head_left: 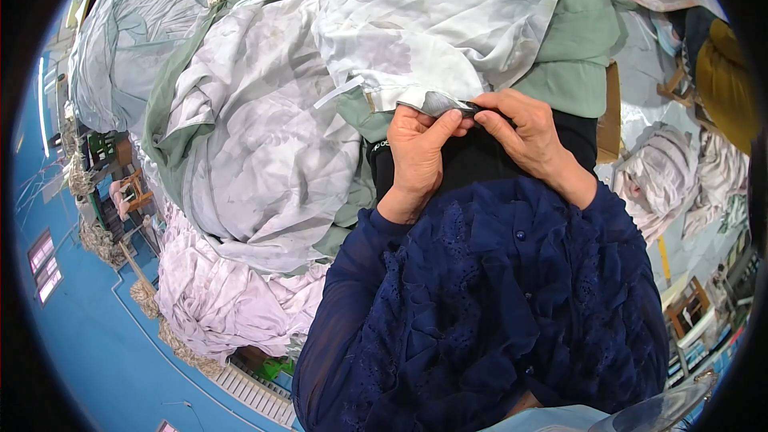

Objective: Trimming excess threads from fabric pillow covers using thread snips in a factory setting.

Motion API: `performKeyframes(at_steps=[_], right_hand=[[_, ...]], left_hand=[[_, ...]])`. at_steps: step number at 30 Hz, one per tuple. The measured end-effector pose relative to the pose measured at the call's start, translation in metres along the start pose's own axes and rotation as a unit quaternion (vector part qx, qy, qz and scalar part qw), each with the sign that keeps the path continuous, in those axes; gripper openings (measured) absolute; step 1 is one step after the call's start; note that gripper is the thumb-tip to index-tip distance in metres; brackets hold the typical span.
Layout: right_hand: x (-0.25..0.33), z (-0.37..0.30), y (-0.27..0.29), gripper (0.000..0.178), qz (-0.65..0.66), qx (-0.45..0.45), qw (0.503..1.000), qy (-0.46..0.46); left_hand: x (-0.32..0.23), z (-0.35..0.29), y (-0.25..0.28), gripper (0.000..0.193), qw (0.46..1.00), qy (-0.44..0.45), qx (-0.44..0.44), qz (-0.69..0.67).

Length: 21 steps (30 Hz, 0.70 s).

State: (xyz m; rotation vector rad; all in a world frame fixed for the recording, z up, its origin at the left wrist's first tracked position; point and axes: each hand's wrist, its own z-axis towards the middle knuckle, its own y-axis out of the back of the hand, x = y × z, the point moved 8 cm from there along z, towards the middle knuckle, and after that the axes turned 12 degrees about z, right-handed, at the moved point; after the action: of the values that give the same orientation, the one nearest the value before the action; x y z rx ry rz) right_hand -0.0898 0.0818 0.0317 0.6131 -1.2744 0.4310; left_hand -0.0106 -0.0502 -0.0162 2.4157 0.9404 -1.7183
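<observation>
A large piece of white, grey-patterned fabric (400, 24) with a sage green side lies across my lap and spreads away from me. Its near edge is pinched between the thumb and fingers of my left hand (424, 144). Close beside it, my right hand (532, 134) also pinches that edge, with thumb and fingertips closed. A small dark item or strip (472, 109) shows between the two sets of fingertips; its kind cannot be made out. Left of my left hand, a narrow white tape (338, 91) sticks out from the fabric.
More pale fabric (264, 120) with green edging is heaped at the left, above a pinkish pile (232, 296). Bundled cloth (660, 172) lies on the floor at the right. A cardboard box (610, 112) stands beside my right side. Mustard cloth (724, 84) hangs at the far right.
</observation>
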Motion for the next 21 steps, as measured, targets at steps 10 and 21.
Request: performKeyframes(at_steps=[10,21], right_hand=[[-0.001,0.000,0.000,0.015,0.002,-0.004,1.000,-0.001],[-0.030,-0.005,0.015,0.021,0.131,-0.081,0.983,-0.102]], left_hand=[[0.001,0.000,-0.001,0.025,1.000,0.013,0.010,0.003],[-0.001,-0.004,0.006,0.034,1.000,0.021,-0.023,0.000]])
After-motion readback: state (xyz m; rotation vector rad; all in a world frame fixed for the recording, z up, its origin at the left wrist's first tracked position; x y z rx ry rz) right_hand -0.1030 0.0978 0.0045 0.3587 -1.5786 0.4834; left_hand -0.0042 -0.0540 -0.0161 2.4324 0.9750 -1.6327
